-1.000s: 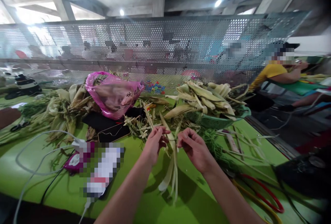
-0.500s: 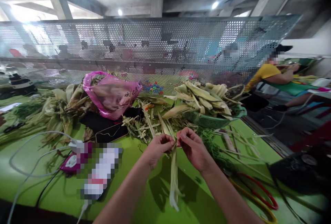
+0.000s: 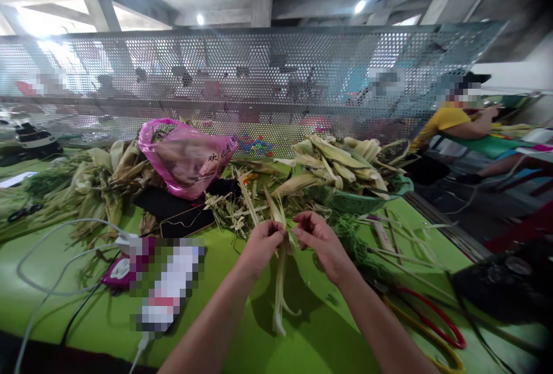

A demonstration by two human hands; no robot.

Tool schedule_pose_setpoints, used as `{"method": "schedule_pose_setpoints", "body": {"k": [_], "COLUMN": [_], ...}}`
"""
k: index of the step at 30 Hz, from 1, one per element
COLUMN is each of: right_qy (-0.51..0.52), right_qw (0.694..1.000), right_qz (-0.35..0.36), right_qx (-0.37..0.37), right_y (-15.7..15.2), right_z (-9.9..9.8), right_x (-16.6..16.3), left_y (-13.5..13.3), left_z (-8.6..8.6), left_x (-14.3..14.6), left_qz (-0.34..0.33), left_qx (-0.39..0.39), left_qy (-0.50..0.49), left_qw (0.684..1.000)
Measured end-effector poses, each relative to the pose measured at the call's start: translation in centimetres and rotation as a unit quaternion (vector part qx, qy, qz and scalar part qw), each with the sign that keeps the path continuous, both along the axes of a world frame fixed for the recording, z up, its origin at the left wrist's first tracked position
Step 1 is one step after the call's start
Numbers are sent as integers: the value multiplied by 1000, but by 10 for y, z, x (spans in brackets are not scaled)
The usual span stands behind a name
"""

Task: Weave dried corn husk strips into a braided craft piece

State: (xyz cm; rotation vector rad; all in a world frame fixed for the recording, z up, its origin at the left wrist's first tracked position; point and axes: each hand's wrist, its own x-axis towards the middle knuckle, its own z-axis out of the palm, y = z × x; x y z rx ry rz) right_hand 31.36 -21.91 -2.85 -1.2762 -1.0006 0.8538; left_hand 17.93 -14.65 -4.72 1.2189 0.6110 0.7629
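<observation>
My left hand (image 3: 261,244) pinches the corn husk strip (image 3: 280,293) between thumb and bent fingers, forearm reaching in low. My right hand (image 3: 322,241) sits just beside the strip, fingers curled, a narrow gap between thumb and index. All of this is nearer me than the pink bag (image 3: 185,158) and to its right.

Vs half a second ago: my fingertips nearly met at the pinch; now my left has shifted toward the pink bag's side and my right has parted from it. The tail has swung the same way, with one end curling out. The pink bag hasn't moved.

Strip: long, pale cream-green, pointed on top, bunched at the pinch, split at the lower end.

Further out: husk pile (image 3: 108,172) left of the pink bag, green basket (image 3: 358,201) of husks right of it, red-and-yellow-handled scissors (image 3: 460,333) nearer me, far right of the bag.
</observation>
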Motion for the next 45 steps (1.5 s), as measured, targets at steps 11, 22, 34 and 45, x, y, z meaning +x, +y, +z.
{"method": "schedule_pose_setpoints", "body": {"k": [11, 22, 34, 45], "right_qy": [-157, -118, -311, -532], "right_qw": [987, 993, 930, 778], "right_qz": [-22, -20, -189, -184], "right_qx": [-39, -26, -45, -280], "right_y": [0, -9, -73, -191], "right_z": [1, 4, 13, -35], "right_x": [3, -1, 5, 94], "left_y": [4, -3, -1, 1], "left_z": [0, 9, 5, 13], "left_x": [-3, -6, -10, -12], "left_qz": [21, -60, -9, 31], "left_qx": [51, -63, -63, -108], "left_qy": [36, 18, 22, -43], "left_qw": [998, 996, 998, 993]}}
